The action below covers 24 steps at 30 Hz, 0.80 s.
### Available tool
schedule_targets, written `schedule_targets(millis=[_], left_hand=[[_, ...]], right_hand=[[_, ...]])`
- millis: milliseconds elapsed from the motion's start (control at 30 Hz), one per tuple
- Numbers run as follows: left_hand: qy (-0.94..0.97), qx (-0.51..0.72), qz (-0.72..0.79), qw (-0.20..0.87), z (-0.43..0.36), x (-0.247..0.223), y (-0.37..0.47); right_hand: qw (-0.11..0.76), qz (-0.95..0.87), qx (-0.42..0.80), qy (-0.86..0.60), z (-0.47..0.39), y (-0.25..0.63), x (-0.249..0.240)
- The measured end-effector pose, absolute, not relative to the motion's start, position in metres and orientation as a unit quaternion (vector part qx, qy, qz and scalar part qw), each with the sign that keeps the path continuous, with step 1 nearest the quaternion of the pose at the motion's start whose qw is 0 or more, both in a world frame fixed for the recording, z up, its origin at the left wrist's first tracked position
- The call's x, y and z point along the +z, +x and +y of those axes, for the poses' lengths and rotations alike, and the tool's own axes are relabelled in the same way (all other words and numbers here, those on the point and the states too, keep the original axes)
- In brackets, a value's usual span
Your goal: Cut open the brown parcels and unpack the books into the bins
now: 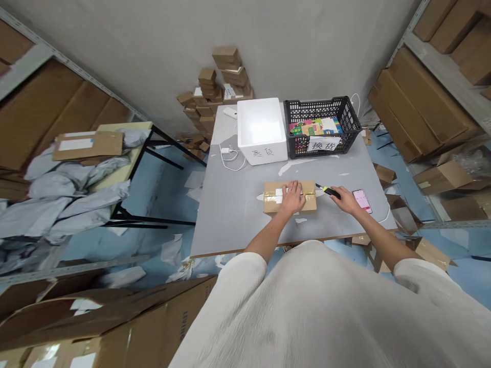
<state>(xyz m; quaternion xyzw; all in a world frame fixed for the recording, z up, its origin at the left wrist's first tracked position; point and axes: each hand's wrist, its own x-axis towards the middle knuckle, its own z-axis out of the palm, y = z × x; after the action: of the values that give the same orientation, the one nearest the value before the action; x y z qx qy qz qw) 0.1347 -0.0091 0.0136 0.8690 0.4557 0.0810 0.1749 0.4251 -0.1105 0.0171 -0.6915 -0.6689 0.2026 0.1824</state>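
A taped cardboard box (271, 200) with a white label lies flat on the grey table (230, 214). My left hand (292, 198) rests on top of it, fingers spread, pressing on the box's right half. In my right hand (346, 199) is a black and yellow utility knife (329, 191), its blade tip pointing left, close to the box's right end. A phone (362, 201) with a lit pink screen lies just right of that hand.
Behind the box stand a white bin (264, 155) and a black crate (293, 149) holding colourful packets. A white cable (232, 159) lies at the left. Stacked boxes (233, 76) are by the wall. Wrapped parcels (82, 204) cover a side table.
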Motion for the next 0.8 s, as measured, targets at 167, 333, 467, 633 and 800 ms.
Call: schedule_targets(millis=[167, 333, 467, 633, 800], left_hand=[[0.868, 0.073, 0.455, 0.186, -0.01, 0.019, 0.127], [0.839, 0.085, 0.506, 0.181, -0.022, 0.021, 0.097], [0.801, 0.069, 0.569, 0.176, -0.036, 0.015, 0.069], [0.799, 0.019, 0.568, 0.196, -0.04, 0.012, 0.052], [0.803, -0.008, 0.561, 0.199, -0.036, 0.012, 0.048]], right_hand=[[0.205, -0.628, 0.22, -0.718, -0.104, 0.422, 0.008], [0.226, -0.561, 0.211, -0.767, -0.099, 0.43, -0.01], [0.189, -0.513, 0.214, -0.809, -0.102, 0.439, -0.037], [0.123, -0.456, 0.24, -0.848, -0.104, 0.452, -0.076], [0.111, -0.397, 0.265, -0.872, -0.098, 0.462, -0.107]])
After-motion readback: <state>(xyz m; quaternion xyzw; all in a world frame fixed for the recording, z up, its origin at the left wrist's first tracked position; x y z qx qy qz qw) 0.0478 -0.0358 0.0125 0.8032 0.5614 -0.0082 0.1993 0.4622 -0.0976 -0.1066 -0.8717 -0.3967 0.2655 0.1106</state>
